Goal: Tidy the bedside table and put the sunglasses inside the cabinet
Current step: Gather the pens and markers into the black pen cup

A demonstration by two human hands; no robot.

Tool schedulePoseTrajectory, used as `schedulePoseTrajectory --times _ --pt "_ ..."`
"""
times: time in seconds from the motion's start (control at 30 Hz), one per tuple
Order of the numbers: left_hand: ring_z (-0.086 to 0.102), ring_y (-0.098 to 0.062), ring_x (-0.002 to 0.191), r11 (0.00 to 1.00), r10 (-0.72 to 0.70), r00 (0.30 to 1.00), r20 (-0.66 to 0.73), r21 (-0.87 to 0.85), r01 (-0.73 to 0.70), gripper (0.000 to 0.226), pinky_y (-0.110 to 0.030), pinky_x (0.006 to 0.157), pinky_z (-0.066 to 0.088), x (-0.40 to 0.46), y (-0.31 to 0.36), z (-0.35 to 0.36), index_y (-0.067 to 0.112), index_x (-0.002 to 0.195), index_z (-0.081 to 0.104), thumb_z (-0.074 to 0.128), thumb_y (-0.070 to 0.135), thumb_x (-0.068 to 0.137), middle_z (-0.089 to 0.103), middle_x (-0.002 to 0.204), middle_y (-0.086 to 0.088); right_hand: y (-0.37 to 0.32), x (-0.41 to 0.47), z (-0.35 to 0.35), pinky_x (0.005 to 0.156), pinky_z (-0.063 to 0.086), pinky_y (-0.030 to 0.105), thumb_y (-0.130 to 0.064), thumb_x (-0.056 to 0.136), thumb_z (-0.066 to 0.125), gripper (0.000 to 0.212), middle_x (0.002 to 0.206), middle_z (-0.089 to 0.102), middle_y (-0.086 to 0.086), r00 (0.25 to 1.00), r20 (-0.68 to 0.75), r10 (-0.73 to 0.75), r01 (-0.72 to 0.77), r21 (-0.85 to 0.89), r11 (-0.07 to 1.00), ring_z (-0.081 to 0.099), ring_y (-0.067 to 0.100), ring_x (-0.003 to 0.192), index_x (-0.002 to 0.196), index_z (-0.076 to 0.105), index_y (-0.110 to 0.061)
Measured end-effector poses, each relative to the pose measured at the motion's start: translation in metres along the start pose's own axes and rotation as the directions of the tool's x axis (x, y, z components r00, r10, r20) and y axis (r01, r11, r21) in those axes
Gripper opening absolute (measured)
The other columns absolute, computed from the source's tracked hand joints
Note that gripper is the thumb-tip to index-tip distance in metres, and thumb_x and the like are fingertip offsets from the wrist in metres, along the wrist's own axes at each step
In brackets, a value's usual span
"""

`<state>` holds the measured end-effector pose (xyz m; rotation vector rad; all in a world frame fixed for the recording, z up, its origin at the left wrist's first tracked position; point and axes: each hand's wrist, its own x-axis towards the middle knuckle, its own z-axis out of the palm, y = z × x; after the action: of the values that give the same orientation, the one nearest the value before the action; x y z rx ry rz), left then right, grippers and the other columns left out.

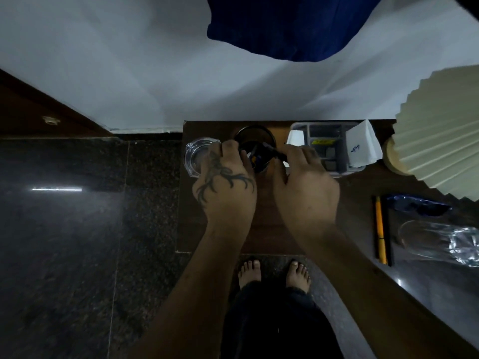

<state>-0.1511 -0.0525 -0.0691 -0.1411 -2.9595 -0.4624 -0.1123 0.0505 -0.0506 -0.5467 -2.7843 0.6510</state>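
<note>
On the dark wooden bedside table (261, 229) stands a black round pen holder (255, 141) with several pens inside. My left hand (225, 185), tattooed on the back, grips the holder's left rim. My right hand (305, 185) pinches a black pen (274, 151) whose tip points into the holder. Blue sunglasses (420, 207) lie at the table's right side, below the lamp, away from both hands.
A glass ashtray (199, 156) sits at the table's left edge. A clear organiser tray (329, 149) with white papers stands right of the holder. A pleated lamp shade (440, 141), a yellow pencil (380, 229) and a clear glass (435, 242) lie right. White bedding lies behind.
</note>
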Motion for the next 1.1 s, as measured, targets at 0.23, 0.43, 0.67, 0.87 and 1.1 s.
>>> schedulePoseTrajectory --times 0.23,0.43,0.67,0.87,1.1 --pt "0.062 -0.026 0.091 0.996 0.009 0.992 0.129 0.088 -0.021 0.032 -0.031 0.060 0.045 0.010 -0.004 0.015 0.015 0.103 0.061 0.034 0.032 0.097 0.066 0.104 -0.010 0.000 0.011 0.020 0.051 0.043 0.028 -0.011 0.089 0.057 0.022 0.105 0.064 0.015 0.991 0.137 -0.005 0.016 -0.080 0.997 0.065 0.031 0.071 0.110 0.061 -0.008" --pt "0.062 -0.025 0.092 0.999 0.011 0.985 0.173 0.043 -0.018 0.043 -0.032 0.061 0.045 0.014 -0.002 0.013 0.016 0.101 0.063 0.026 0.036 0.095 0.066 0.103 -0.008 0.004 0.009 0.027 0.051 0.032 0.026 -0.005 0.084 0.063 0.020 0.097 0.066 0.017 0.983 0.183 0.023 0.000 -0.122 0.993 0.065 0.035 0.064 0.104 0.064 -0.005" --pt "0.060 -0.027 0.071 0.998 0.064 0.986 0.156 -0.008 -0.063 0.042 -0.028 0.052 0.034 0.014 -0.006 0.022 0.013 0.085 0.062 0.031 0.038 0.098 0.063 0.078 -0.011 0.008 0.004 0.023 0.054 0.032 0.027 -0.005 0.085 0.058 0.031 0.104 0.065 0.016 0.985 0.174 0.014 0.004 -0.102 0.995 0.066 0.035 0.072 0.116 0.061 -0.008" --pt "0.057 -0.020 0.080 0.999 0.022 0.995 0.093 0.035 -0.025 0.053 -0.029 0.057 0.041 -0.005 -0.005 -0.006 0.016 0.103 0.057 0.013 0.044 0.102 0.061 0.091 -0.005 0.011 -0.008 0.011 0.053 0.037 0.028 -0.015 0.091 0.055 0.022 0.099 0.067 0.011 0.995 0.085 0.043 -0.040 -0.037 0.999 0.066 0.033 0.073 0.112 0.062 -0.012" --pt "0.059 -0.023 0.092 0.990 -0.015 1.000 0.003 -0.137 0.015 0.028 -0.030 0.066 0.044 -0.075 0.044 -0.021 0.016 0.102 0.066 0.045 0.034 0.096 0.067 0.093 -0.003 0.048 -0.059 -0.027 0.044 0.030 0.023 -0.015 0.083 0.065 0.010 0.080 0.066 0.005 0.985 0.039 0.170 -0.169 -0.037 0.985 0.061 0.028 0.053 0.092 0.065 -0.016"
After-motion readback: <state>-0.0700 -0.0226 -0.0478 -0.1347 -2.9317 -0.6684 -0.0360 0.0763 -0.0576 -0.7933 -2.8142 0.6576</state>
